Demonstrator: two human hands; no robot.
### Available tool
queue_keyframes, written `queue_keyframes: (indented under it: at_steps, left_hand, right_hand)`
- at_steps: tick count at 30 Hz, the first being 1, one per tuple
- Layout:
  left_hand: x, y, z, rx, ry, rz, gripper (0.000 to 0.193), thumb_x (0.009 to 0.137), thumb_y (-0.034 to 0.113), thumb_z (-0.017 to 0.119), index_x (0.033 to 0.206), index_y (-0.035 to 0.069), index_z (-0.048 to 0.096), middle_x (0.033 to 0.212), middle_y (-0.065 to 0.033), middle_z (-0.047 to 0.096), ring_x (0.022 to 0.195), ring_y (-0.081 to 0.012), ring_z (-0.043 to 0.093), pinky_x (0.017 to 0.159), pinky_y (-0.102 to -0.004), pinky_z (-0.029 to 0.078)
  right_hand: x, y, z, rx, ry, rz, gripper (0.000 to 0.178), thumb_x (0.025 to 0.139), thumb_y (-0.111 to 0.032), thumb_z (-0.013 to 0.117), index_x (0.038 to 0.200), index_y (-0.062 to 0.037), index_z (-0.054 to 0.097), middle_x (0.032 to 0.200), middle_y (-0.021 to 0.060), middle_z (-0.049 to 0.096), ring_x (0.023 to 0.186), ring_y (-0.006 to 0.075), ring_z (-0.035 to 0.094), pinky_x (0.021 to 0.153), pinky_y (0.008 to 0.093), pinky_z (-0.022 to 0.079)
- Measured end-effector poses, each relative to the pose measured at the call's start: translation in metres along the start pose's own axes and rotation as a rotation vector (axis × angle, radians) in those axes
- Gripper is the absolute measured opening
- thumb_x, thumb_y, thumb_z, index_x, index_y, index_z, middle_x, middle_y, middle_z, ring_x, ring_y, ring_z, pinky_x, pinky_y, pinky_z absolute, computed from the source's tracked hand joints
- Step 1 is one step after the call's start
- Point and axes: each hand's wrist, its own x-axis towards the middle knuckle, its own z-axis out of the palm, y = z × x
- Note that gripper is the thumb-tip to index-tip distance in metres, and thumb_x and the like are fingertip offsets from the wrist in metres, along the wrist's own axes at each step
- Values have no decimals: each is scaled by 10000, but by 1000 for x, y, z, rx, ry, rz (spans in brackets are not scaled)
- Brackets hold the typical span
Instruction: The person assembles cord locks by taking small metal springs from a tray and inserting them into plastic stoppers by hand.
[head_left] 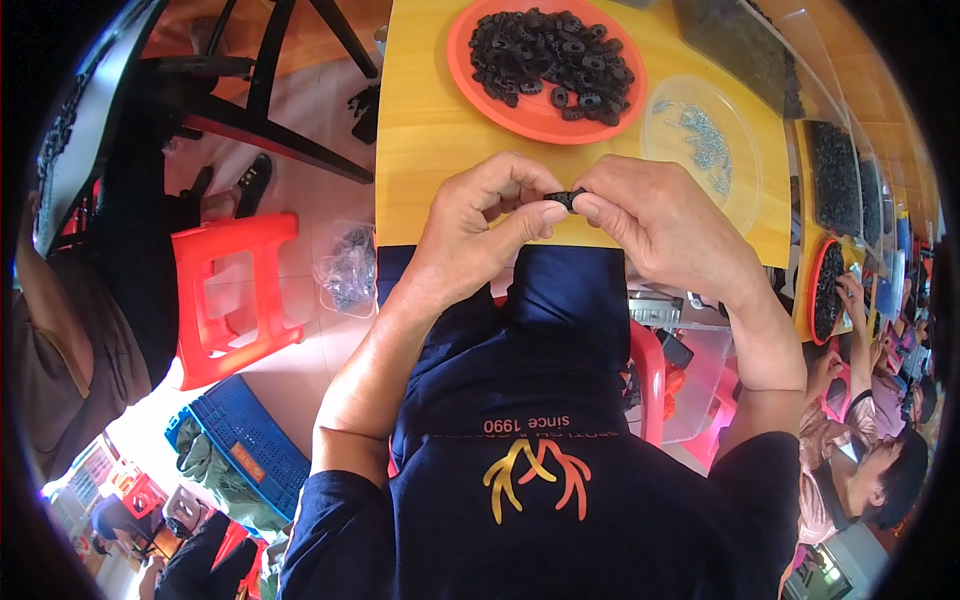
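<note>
Over the near edge of the yellow table, my two hands meet at a small black plastic part (564, 200). My left hand (487, 222) pinches it between thumb and fingertips. From the other side, my right hand (660, 215) is closed on the same part, and its fingertips cover that end. Beyond my hands stands a round orange tray (462, 75) heaped with similar black plastic parts (545, 60). To its right, a clear round dish (740, 185) holds many tiny silvery pieces (708, 145), too small to name.
Clear bins (740, 55) with black parts line the table's far right. A red plastic stool (190, 300) and a blue crate (245, 440) stand on the floor at left. Other people sit on both sides; at right, a person's hand (852, 297) reaches to another tray (815, 300).
</note>
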Motion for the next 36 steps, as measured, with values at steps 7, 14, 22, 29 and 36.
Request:
queue_keyframes:
  at_steps: [7, 14, 22, 29, 36]
  left_hand:
    - [5, -2, 3, 52, -16, -51, 117, 888, 46, 650, 975, -13, 599, 759, -35, 611, 559, -37, 526, 390, -195, 400]
    - [7, 2, 2, 22, -62, -91, 133, 879, 77, 679, 961, -3, 611, 809, -32, 610, 661, -58, 558, 522, -204, 461]
    - [20, -3, -7, 110, -165, 277, 210, 865, 131, 712, 1032, 43, 621, 1230, -109, 537, 1048, -149, 583, 911, -324, 473]
    - [14, 20, 2, 399, -84, 386, 374, 814, 36, 708, 1178, 24, 619, 1257, -121, 584, 1200, -232, 552, 1008, -368, 446]
    - [10, 25, 7, 532, 3, 340, 301, 843, -21, 643, 1144, -7, 640, 1129, -145, 677, 1037, -246, 669, 859, -332, 544]
  right_hand:
    - [-11, -8, 11, -136, 73, 63, 237, 945, -190, 570, 848, 24, 592, 726, 166, 554, 688, 383, 562, 607, 424, 449]
    - [-9, -2, -10, 448, -180, 380, 332, 953, -306, 610, 883, 17, 643, 703, 62, 628, 616, 157, 605, 562, 283, 484]
    - [-6, 25, 4, 959, -277, 335, 452, 960, -340, 612, 1236, 14, 563, 887, 35, 620, 740, 89, 601, 652, 241, 523]
    - [-3, 34, 40, 1682, -196, 287, 389, 991, -320, 554, 1256, -35, 557, 1119, 85, 645, 1064, 155, 626, 837, 316, 553]
    - [-2, 26, 52, 1939, -145, 209, 376, 1020, -332, 488, 1230, -30, 563, 1150, 136, 639, 1083, 223, 627, 891, 370, 534]
